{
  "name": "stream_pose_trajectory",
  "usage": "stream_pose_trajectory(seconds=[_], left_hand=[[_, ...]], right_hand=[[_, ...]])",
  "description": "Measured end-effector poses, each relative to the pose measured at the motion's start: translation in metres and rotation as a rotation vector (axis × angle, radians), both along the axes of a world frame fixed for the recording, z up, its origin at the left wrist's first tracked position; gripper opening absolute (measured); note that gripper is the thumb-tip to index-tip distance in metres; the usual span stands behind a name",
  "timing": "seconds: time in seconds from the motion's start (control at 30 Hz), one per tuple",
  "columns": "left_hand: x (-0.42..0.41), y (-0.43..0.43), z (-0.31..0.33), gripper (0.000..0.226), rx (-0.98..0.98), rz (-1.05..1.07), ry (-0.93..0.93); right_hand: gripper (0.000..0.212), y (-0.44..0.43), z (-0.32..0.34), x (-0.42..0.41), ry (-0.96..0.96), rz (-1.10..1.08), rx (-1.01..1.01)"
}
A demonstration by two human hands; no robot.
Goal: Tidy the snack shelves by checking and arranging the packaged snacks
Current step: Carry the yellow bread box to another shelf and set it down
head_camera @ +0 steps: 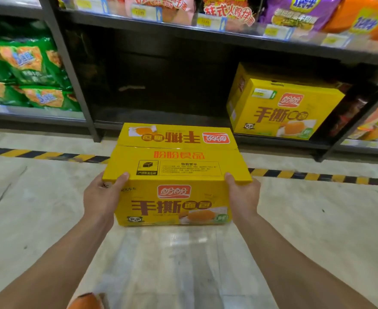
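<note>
Dark shelf bay (161,85) gapes just beyond the hands. Left hand (102,197) and right hand (244,196) clasp the yellow box (174,172) at its near top corners, thumbs on top; second box (284,108) sits ahead-right.

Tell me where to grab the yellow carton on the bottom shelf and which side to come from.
Take the yellow carton by its two end walls, low down, one hand on each, coming from the front. It is wide and flat-faced. Its left wall is exposed, while dark packs crowd its right, so probably slide it forward first.
</note>
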State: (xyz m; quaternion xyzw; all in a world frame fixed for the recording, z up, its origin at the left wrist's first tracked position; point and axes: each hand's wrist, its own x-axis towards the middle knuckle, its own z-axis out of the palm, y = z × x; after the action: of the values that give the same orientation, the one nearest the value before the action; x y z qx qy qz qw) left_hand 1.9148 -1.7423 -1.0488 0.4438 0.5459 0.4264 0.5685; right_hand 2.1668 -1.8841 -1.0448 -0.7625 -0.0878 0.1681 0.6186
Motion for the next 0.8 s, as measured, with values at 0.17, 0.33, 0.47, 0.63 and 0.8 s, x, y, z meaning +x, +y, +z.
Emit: stream_pose_trajectory(seconds=[0.17, 0.33, 0.47, 0.63, 0.8], left_hand=[[-0.004, -0.003, -0.030, 0.043, 0.029, -0.064, 0.075], [-0.007, 0.010, -0.027, 0.063, 0.008, -0.152, 0.188], [-0.012, 0.019, -0.020, 0.053, -0.050, -0.297, 0.252], [-0.010, 0.022, -0.018, 0.039, -0.082, -0.311, 0.255], [-0.007, 0.016, -0.021, 0.032, -0.045, -0.263, 0.199]], right_hand=[[0.043, -0.010, -0.035, 0.001, 0.001, -0.021, 0.041], [0.053, -0.007, -0.040, -0.003, 0.038, -0.058, 0.065], [0.060, -0.007, -0.043, -0.003, 0.070, -0.070, 0.066], [0.070, 0.001, -0.045, 0.004, 0.130, -0.110, 0.059], [0.076, 0.010, -0.047, 0.004, 0.123, -0.137, 0.084]])
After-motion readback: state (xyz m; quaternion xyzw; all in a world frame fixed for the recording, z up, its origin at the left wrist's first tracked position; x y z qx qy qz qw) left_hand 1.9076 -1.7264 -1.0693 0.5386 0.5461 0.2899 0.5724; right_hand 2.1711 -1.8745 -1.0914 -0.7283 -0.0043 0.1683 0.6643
